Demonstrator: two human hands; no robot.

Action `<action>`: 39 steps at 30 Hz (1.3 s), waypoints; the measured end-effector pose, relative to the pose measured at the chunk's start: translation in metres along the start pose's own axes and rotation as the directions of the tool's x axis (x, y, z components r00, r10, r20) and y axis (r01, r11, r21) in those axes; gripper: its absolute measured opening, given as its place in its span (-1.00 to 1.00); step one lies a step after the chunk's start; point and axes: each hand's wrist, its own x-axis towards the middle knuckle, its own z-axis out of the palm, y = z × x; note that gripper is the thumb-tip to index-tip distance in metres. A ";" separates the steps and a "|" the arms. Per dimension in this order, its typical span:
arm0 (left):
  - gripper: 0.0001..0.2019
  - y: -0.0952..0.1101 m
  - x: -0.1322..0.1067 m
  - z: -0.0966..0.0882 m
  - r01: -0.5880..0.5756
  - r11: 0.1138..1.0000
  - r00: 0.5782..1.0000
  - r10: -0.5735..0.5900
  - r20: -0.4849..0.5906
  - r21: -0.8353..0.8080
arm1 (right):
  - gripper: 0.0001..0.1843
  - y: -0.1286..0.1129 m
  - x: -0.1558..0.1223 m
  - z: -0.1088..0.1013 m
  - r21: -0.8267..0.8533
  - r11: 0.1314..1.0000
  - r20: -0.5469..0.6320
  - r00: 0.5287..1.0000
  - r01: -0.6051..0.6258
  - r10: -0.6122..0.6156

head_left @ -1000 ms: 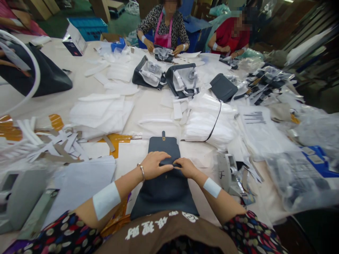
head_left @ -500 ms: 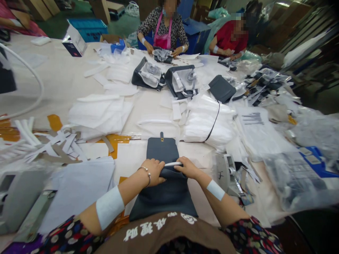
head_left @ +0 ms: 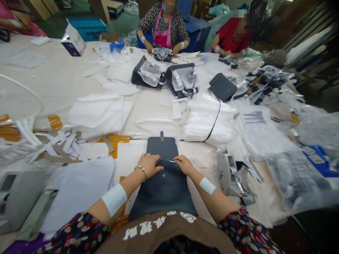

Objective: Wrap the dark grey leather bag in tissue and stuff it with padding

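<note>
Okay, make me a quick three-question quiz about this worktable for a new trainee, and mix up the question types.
1. True or false: the left hand and the right hand both rest on the dark blue bag.
2. Multiple choice: the bag's flap is A) folded shut over the front, B) opened out away from the person, C) cut off and lying beside the bag.
3. Fill in: the left wrist wears a thin ____.

Key: 1 true; 2 B; 3 bracelet.
</note>
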 end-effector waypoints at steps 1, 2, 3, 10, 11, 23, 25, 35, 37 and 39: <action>-0.54 -0.003 0.000 0.004 0.023 1.000 1.000 -0.023 0.014 -0.012 | -0.63 -0.001 -0.003 -0.003 0.026 1.000 0.002 1.000 -0.003 0.003; -0.54 -0.005 0.000 0.008 0.045 0.999 0.999 -0.044 0.029 -0.021 | -0.59 -0.002 -0.006 -0.007 0.051 0.999 0.011 1.000 0.001 -0.001; -0.53 -0.007 0.000 0.011 0.063 0.998 0.997 -0.062 0.036 -0.026 | -0.57 -0.002 -0.010 -0.012 0.072 0.997 0.025 1.000 0.008 -0.010; -0.46 -0.012 -0.009 0.027 0.116 0.993 0.985 -0.117 -0.130 -0.016 | -0.69 -0.004 -0.015 -0.015 -0.005 0.993 -0.012 0.993 -0.116 0.116; -0.45 -0.012 -0.011 0.028 0.124 0.992 0.979 -0.127 -0.158 -0.031 | -0.69 -0.006 -0.013 -0.011 -0.028 0.990 -0.038 0.990 -0.137 0.136; -0.57 -0.052 -0.110 0.051 0.383 0.898 0.824 -0.438 -0.360 -0.218 | -0.46 0.017 -0.008 0.011 -0.245 0.945 0.035 0.972 -0.217 0.233; -0.49 -0.075 -0.152 0.061 0.491 0.839 0.743 -0.544 -0.390 -0.233 | -0.46 0.016 -0.012 0.012 -0.270 0.943 -0.002 0.979 -0.196 0.203; -0.26 -0.151 -0.264 0.137 0.840 0.479 0.426 -0.874 -0.235 -0.256 | -0.36 -0.034 -0.040 0.014 -0.536 0.824 -0.355 0.935 -0.184 -0.022; -0.30 -0.150 -0.266 0.142 0.820 0.505 0.434 -0.855 -0.284 -0.268 | -0.33 -0.041 -0.050 0.016 -0.519 0.836 -0.420 0.905 -0.178 -0.068; -0.36 -0.148 -0.268 0.144 0.802 0.527 0.441 -0.840 -0.316 -0.282 | -0.30 -0.044 -0.063 0.017 -0.500 0.852 -0.464 0.879 -0.156 -0.112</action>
